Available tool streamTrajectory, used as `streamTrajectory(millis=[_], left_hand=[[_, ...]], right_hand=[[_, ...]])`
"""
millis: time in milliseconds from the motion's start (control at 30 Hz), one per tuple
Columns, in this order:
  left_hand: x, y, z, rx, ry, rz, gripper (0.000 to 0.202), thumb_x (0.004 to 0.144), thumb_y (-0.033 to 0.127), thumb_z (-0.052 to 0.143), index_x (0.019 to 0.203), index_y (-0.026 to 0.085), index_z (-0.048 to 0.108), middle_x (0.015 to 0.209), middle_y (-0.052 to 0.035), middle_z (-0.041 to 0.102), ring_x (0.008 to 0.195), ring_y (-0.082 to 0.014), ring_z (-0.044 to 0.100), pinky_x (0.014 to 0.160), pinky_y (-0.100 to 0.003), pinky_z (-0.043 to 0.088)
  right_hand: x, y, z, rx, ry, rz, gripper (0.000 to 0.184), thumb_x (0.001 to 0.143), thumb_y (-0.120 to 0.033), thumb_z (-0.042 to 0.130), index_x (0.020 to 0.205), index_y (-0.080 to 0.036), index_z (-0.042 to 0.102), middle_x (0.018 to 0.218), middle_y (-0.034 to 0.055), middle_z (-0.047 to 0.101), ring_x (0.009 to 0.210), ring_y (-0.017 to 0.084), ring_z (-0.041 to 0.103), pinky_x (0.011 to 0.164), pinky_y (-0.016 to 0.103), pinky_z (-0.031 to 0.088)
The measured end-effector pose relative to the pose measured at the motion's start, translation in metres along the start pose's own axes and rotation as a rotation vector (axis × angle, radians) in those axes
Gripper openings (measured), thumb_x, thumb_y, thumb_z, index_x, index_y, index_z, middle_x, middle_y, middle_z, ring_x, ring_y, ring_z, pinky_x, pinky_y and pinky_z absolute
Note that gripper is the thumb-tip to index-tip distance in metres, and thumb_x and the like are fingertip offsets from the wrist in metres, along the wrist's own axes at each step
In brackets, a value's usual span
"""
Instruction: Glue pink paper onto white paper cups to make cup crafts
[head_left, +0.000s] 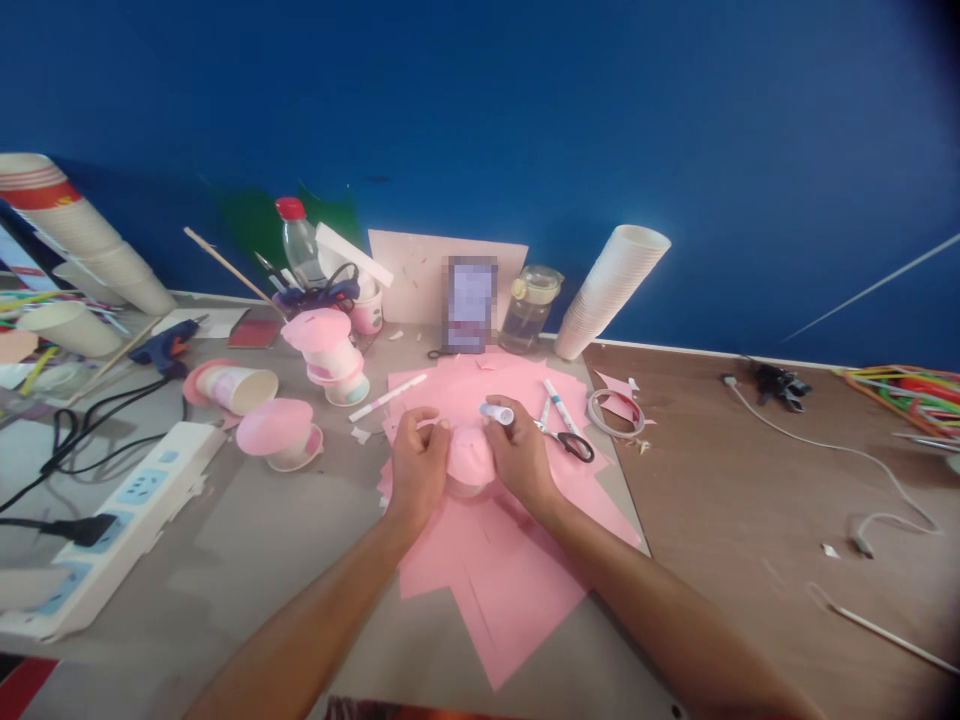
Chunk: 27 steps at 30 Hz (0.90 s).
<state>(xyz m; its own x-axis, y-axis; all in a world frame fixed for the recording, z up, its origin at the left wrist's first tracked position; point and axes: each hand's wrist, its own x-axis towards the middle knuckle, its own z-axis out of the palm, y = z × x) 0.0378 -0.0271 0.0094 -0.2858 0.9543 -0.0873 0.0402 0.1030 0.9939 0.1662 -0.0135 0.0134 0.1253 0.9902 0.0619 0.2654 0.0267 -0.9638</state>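
Note:
In front of me a small paper cup [466, 489] stands with a rounded pink paper cover [471, 457] over its top. My left hand [420, 455] grips the left side of the cover, thumb bent against curled fingers. From the other side my right hand [519, 465] closes on the cover's right edge. A white, capped tube like a marker or glue stick [498, 413] shows at the right fingers; whether they hold it or it lies behind them, I cannot tell. Under the cup are overlapping pink paper sheets [495, 600].
Black-handled scissors [576, 447], a marker [557, 404] and a tape roll [615, 414] lie to the right. Pink-covered cups [276, 432], a power strip [142, 520] and a glue gun [166, 342] are left. Behind stand a phone [471, 300], a jar [531, 310] and stacked cups [611, 290].

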Motion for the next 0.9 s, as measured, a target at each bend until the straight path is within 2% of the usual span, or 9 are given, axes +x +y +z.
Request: streamTrajectory(millis=[167, 300, 433, 567, 700, 900], left_hand=[[0.002, 0.003, -0.005, 0.024, 0.041, 0.001, 0.022, 0.082, 0.041, 0.049, 0.089, 0.020, 0.055, 0.067, 0.0028, 0.051, 0.061, -0.0105, 0.048, 0.056, -0.021, 0.038], [-0.001, 0.007, -0.005, -0.028, 0.024, -0.008, 0.027, 0.081, 0.045, 0.050, 0.091, 0.020, 0.055, 0.059, 0.0056, 0.044, 0.053, -0.0093, 0.042, 0.050, -0.020, 0.034], [-0.004, 0.007, -0.002, -0.018, -0.006, -0.008, 0.027, 0.077, 0.036, 0.057, 0.099, 0.020, 0.051, 0.053, 0.0090, 0.037, 0.047, -0.0079, 0.033, 0.045, -0.019, 0.027], [-0.003, 0.005, 0.000, -0.053, -0.012, -0.001, 0.025, 0.078, 0.034, 0.055, 0.099, 0.021, 0.051, 0.056, 0.0082, 0.039, 0.048, -0.0078, 0.034, 0.046, -0.018, 0.028], [0.001, 0.002, -0.001, -0.057, -0.081, 0.035, 0.025, 0.078, 0.033, 0.055, 0.099, 0.020, 0.051, 0.056, 0.0082, 0.038, 0.048, -0.0077, 0.033, 0.046, -0.019, 0.027], [0.007, -0.005, -0.001, -0.078, -0.182, 0.070, 0.024, 0.079, 0.034, 0.054, 0.100, 0.021, 0.049, 0.055, 0.0083, 0.038, 0.049, -0.0080, 0.033, 0.047, -0.019, 0.028]], right_hand=[[0.000, -0.002, -0.001, 0.008, -0.004, -0.004, 0.030, 0.079, -0.029, 0.049, 0.107, -0.021, 0.056, 0.088, 0.0031, 0.063, 0.070, 0.017, 0.055, 0.066, 0.030, 0.043], [-0.001, -0.001, -0.001, 0.001, 0.002, -0.016, 0.032, 0.078, -0.028, 0.048, 0.108, -0.020, 0.056, 0.085, 0.0028, 0.064, 0.066, 0.016, 0.054, 0.063, 0.029, 0.043], [-0.002, 0.001, -0.002, -0.015, 0.008, -0.032, 0.031, 0.079, -0.029, 0.049, 0.107, -0.019, 0.057, 0.088, 0.0035, 0.064, 0.069, 0.016, 0.055, 0.064, 0.028, 0.043], [0.000, -0.001, -0.004, 0.034, -0.008, 0.006, 0.031, 0.079, -0.032, 0.051, 0.106, -0.018, 0.057, 0.085, 0.0027, 0.063, 0.066, 0.014, 0.054, 0.060, 0.026, 0.043], [0.008, -0.004, -0.005, 0.077, -0.020, 0.025, 0.033, 0.079, -0.036, 0.052, 0.106, -0.018, 0.056, 0.084, 0.0016, 0.062, 0.064, 0.013, 0.052, 0.058, 0.025, 0.042], [0.016, -0.002, -0.003, 0.027, -0.077, 0.046, 0.035, 0.077, -0.036, 0.054, 0.106, -0.019, 0.059, 0.089, 0.0028, 0.064, 0.074, 0.015, 0.057, 0.067, 0.028, 0.044]])
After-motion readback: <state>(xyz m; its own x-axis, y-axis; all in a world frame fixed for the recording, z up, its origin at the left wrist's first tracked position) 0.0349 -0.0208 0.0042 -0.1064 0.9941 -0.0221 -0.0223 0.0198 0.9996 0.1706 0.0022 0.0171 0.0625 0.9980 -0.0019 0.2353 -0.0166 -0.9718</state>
